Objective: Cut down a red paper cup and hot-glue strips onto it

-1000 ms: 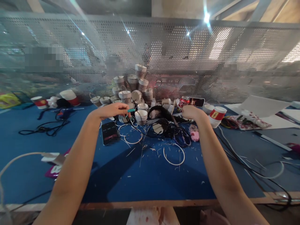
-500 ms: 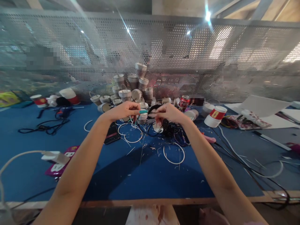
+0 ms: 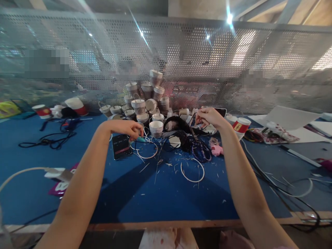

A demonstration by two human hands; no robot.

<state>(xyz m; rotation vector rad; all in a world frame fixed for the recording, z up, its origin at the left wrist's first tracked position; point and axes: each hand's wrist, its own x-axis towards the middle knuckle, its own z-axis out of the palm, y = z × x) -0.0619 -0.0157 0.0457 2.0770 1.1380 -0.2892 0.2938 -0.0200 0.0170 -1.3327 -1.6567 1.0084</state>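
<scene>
My left hand (image 3: 129, 128) is closed round a small teal-handled tool (image 3: 140, 139), low over the blue table beside a black phone (image 3: 121, 146). My right hand (image 3: 209, 117) is raised to the right, its fingers pinched on a thin black cord (image 3: 166, 141) that runs taut across to the left hand. Between the hands sit a white paper cup (image 3: 156, 128), a tangle of black cord (image 3: 189, 141) and white paper rings (image 3: 193, 170). Behind them rises a pile of cut paper cups (image 3: 146, 97).
A perforated metal screen (image 3: 181, 62) closes the back of the blue table (image 3: 155, 197). A red-and-white cup (image 3: 240, 126), a pink object (image 3: 215, 149) and papers (image 3: 287, 121) lie right. More cups (image 3: 75, 105), black cables (image 3: 46, 140) and a white cable (image 3: 23, 173) lie left. Paper shreds litter the middle.
The hands met in the middle half a second ago and have drawn apart: the left dropped toward the phone, the right rose to the right, stretching the black cord between them.
</scene>
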